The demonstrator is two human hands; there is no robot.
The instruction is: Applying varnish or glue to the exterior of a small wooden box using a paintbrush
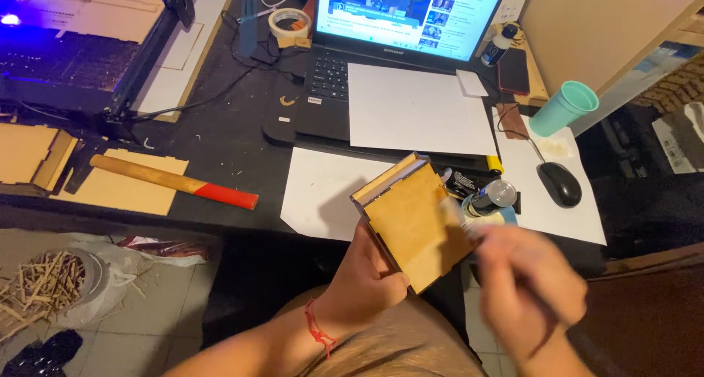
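The left hand (367,274) grips a thin wooden box (416,223) from below, tilting its broad face toward the blurred right hand (528,282), whose grasp cannot be made out.

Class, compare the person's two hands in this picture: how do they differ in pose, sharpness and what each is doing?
The left hand is sharp, while the right hand is smeared by motion blur. The left hand grips the lower edge of the thin wooden box; the right hand sits beside the box's right edge, and whether it holds anything cannot be told. Only the left wrist wears a red string bracelet. Both are bare.
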